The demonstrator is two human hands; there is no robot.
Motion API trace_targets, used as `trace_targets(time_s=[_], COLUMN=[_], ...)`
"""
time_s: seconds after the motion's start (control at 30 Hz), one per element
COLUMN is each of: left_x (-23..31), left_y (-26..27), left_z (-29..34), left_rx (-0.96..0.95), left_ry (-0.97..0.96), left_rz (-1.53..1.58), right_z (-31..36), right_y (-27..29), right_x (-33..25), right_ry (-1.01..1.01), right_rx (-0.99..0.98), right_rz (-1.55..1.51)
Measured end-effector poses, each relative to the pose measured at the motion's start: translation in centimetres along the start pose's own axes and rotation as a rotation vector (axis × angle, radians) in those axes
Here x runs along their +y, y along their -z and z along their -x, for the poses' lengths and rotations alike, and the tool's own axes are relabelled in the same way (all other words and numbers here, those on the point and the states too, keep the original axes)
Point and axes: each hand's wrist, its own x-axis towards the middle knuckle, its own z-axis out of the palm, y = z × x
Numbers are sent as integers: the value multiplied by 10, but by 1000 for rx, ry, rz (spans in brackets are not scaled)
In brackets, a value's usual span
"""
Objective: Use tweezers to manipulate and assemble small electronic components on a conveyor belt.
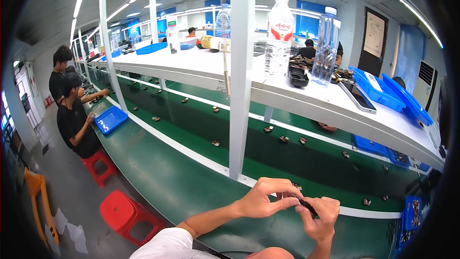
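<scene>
Both my hands meet over the near edge of the green bench (201, 196), in front of the conveyor belt. My left hand (270, 197) pinches one end of a small dark flat piece (307, 206) between thumb and fingers. Around its other end are the curled fingers of my right hand (322, 218). The piece is mostly covered by my fingers, so its kind cannot be made out. Just behind my fingers, on the green belt (191, 136), lies a small electronic part (296, 186), partly hidden by my hand.
Several small parts lie spread along the belt. A white post (239, 76) rises ahead, carrying a white shelf (335, 108) with bottles (279, 33), a phone (357, 97) and blue trays (376, 88). A blue bin (411, 213) stands right. Red stools (125, 213) and co-workers (74, 120) are left.
</scene>
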Motion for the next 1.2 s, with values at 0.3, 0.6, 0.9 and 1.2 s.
trace_targets(time_s=[0.3, 0.6, 0.9, 1.2], left_x=[-2, 5, -3, 8], left_y=[6, 2, -5, -9], left_z=[5, 4, 3, -1], left_rx=[21, 75, 149, 174], left_ry=[-8, 247, 190, 135], left_rz=[-68, 36, 56, 21], right_z=[-3, -3, 6, 2], right_y=[0, -1, 5, 8], right_x=[-2, 9, 14, 8], right_ry=[9, 79, 47, 54], right_rx=[15, 16, 131, 192], right_rz=[21, 29, 23, 2])
